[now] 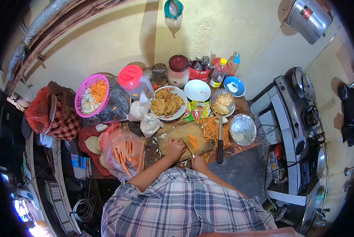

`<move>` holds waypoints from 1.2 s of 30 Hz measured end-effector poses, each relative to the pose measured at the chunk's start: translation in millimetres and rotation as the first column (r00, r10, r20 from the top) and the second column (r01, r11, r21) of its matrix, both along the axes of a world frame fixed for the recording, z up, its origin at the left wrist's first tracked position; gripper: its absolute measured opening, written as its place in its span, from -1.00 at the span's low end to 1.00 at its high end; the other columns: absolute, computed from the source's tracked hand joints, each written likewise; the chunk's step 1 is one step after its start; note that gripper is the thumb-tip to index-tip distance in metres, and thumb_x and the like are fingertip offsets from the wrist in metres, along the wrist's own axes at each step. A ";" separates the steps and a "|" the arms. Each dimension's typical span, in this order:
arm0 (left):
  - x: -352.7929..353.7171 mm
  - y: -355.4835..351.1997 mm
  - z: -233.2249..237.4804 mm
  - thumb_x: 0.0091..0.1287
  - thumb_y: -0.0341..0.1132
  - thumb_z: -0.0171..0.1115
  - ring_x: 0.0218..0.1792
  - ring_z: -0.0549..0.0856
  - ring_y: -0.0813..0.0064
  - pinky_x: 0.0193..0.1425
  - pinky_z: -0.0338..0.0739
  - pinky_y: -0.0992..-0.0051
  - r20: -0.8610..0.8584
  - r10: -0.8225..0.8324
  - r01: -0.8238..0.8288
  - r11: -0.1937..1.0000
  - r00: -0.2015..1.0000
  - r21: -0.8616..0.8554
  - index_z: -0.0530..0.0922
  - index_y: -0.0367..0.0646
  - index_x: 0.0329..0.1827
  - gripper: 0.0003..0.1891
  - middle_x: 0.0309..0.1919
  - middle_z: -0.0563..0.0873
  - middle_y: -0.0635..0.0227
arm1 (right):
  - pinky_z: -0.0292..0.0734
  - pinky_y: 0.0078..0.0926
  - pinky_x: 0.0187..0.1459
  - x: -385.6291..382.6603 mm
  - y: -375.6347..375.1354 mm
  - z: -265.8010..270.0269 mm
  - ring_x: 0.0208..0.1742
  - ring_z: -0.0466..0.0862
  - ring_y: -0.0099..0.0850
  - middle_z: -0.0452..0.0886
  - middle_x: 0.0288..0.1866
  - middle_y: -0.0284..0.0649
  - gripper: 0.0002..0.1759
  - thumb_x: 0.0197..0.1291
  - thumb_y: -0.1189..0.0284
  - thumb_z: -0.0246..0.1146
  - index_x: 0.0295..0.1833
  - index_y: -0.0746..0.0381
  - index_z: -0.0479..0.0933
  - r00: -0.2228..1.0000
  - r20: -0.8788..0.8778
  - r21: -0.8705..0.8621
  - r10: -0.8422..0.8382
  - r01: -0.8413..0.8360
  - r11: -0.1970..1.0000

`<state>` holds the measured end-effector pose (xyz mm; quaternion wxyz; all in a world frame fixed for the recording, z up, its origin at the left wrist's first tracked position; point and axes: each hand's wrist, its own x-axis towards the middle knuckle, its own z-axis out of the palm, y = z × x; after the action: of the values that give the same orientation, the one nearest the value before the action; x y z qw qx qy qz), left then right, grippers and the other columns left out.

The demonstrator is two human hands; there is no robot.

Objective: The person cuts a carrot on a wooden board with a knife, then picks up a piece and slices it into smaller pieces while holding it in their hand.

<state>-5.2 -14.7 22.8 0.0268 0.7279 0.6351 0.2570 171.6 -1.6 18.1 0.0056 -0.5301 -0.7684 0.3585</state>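
On the wooden cutting board, my left hand is closed, its fingers curled down close to a knife blade; whatever lies under them is hidden. My right hand is at the near edge of the board, closed on the handle end of the knife. The blade points away from me, between my hands. Cut carrot strips lie just right of the blade. A second knife with a black handle rests across orange peelings to the right of the board.
Left of the board is a clear plastic bag of carrots. Behind stand a pink colander of shredded vegetables, a pink-lidded jug, a plate of fritters and several bowls. A metal bowl stands right; a stove is further right.
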 end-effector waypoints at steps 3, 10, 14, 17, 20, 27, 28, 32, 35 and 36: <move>0.5 -1.1 -0.5 0.02 -0.25 0.28 -0.28 0.56 0.42 -0.02 0.30 0.24 0.019 0.015 -0.016 1.000 1.000 0.014 0.61 -0.03 -0.47 -0.91 -0.48 0.62 0.45 | 0.47 0.13 -0.25 -2.8 -0.3 5.2 -0.30 0.59 0.23 0.56 -0.38 0.30 -0.68 0.24 0.30 0.07 -0.15 0.40 0.42 1.000 0.006 -0.019 -0.019 0.019 1.000; 0.4 -0.3 -2.3 0.02 -0.29 0.27 -0.28 0.57 0.38 -0.03 0.29 0.23 0.054 0.077 -0.074 0.995 0.996 -0.066 0.61 -0.05 -0.53 -0.93 -0.48 0.64 0.40 | 0.47 0.12 -0.24 -8.4 1.4 9.2 -0.30 0.60 0.21 0.57 -0.41 0.26 -0.69 0.27 0.31 0.04 -0.15 0.40 0.39 0.999 0.051 0.002 -0.008 0.008 1.000; -18.6 -1.8 18.9 0.04 -0.33 0.25 -0.26 0.61 0.27 -0.07 0.38 0.22 0.105 0.296 -0.260 0.929 0.950 -0.262 0.64 -0.11 -0.48 -0.92 -0.46 0.66 0.31 | 0.46 0.11 -0.29 1.4 5.2 6.5 -0.34 0.59 0.21 0.56 -0.45 0.24 -0.71 0.27 0.31 0.06 -0.15 0.37 0.37 0.998 0.017 0.007 -0.056 0.056 0.998; -47.4 -1.5 -0.8 0.05 -0.32 0.26 -0.21 0.64 0.20 -0.11 0.47 0.23 0.402 0.365 -0.282 0.926 0.840 -0.251 0.67 -0.15 -0.41 -0.88 -0.45 0.66 0.23 | 0.46 0.10 -0.32 3.1 3.3 16.9 -0.38 0.58 0.21 0.56 -0.48 0.23 -0.71 0.26 0.31 0.06 -0.16 0.37 0.37 0.996 -0.051 0.077 -0.077 0.081 0.994; -62.0 -10.1 8.5 0.03 -0.30 0.29 -0.18 0.64 0.19 -0.10 0.52 0.24 0.354 0.357 -0.274 0.925 0.865 -0.262 0.67 -0.14 -0.30 -0.81 -0.36 0.67 0.21 | 0.46 0.09 -0.36 7.1 5.1 16.1 -0.41 0.57 0.21 0.55 -0.51 0.23 -0.71 0.25 0.32 0.06 -0.15 0.37 0.37 0.990 -0.140 0.047 0.012 -0.005 0.999; -58.8 -19.9 20.7 -0.06 -0.33 0.33 -0.23 0.64 0.22 -0.08 0.50 0.26 0.134 0.127 -0.083 0.952 0.983 -0.296 0.67 -0.14 -0.27 -0.75 -0.34 0.67 0.26 | 0.47 0.08 -0.37 7.4 4.1 20.7 -0.42 0.59 0.19 0.54 -0.54 0.23 -0.70 0.24 0.34 0.06 -0.14 0.41 0.35 0.999 -0.033 0.049 0.000 0.002 0.999; -59.3 -19.0 17.9 -0.06 -0.33 0.33 -0.23 0.64 0.22 -0.08 0.50 0.26 0.134 0.126 -0.082 0.952 0.983 -0.295 0.67 -0.14 -0.27 -0.75 -0.34 0.67 0.26 | 0.48 0.08 -0.34 8.2 5.6 21.3 -0.40 0.60 0.19 0.55 -0.51 0.23 -0.70 0.25 0.33 0.06 -0.14 0.40 0.36 1.000 -0.010 0.064 -0.024 0.024 0.998; -60.9 -15.1 7.7 -0.04 -0.34 0.29 -0.27 0.64 0.24 -0.15 0.47 0.25 0.020 0.043 -0.036 0.962 0.999 -0.269 0.64 -0.13 -0.36 -0.83 -0.46 0.66 0.28 | 0.46 0.09 -0.36 10.9 4.3 18.4 -0.42 0.59 0.19 0.54 -0.54 0.23 -0.71 0.26 0.34 0.06 -0.16 0.41 0.35 0.997 -0.065 0.086 -0.032 0.038 0.996; -58.9 -13.5 4.2 -0.02 -0.34 0.26 -0.29 0.63 0.26 -0.18 0.45 0.27 -0.058 0.024 -0.037 0.971 0.998 -0.235 0.61 -0.11 -0.42 -0.89 -0.48 0.64 0.28 | 0.45 0.09 -0.36 12.8 4.3 9.5 -0.42 0.58 0.20 0.53 -0.54 0.24 -0.71 0.26 0.34 0.06 -0.19 0.41 0.35 0.994 -0.101 0.090 -0.041 0.050 0.995; -57.7 -13.1 4.4 -0.01 -0.33 0.25 -0.29 0.63 0.27 -0.18 0.44 0.28 -0.113 0.019 -0.044 0.973 0.993 -0.228 0.59 -0.11 -0.45 -0.91 -0.47 0.64 0.28 | 0.45 0.09 -0.36 12.0 4.2 13.1 -0.42 0.58 0.20 0.53 -0.54 0.24 -0.71 0.26 0.34 0.06 -0.19 0.41 0.35 0.994 -0.103 0.090 -0.041 0.051 0.995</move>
<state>-62.9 -27.7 27.2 0.0720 0.7228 0.6726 0.1415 183.6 2.6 31.2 0.0773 -0.5281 -0.7706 0.3484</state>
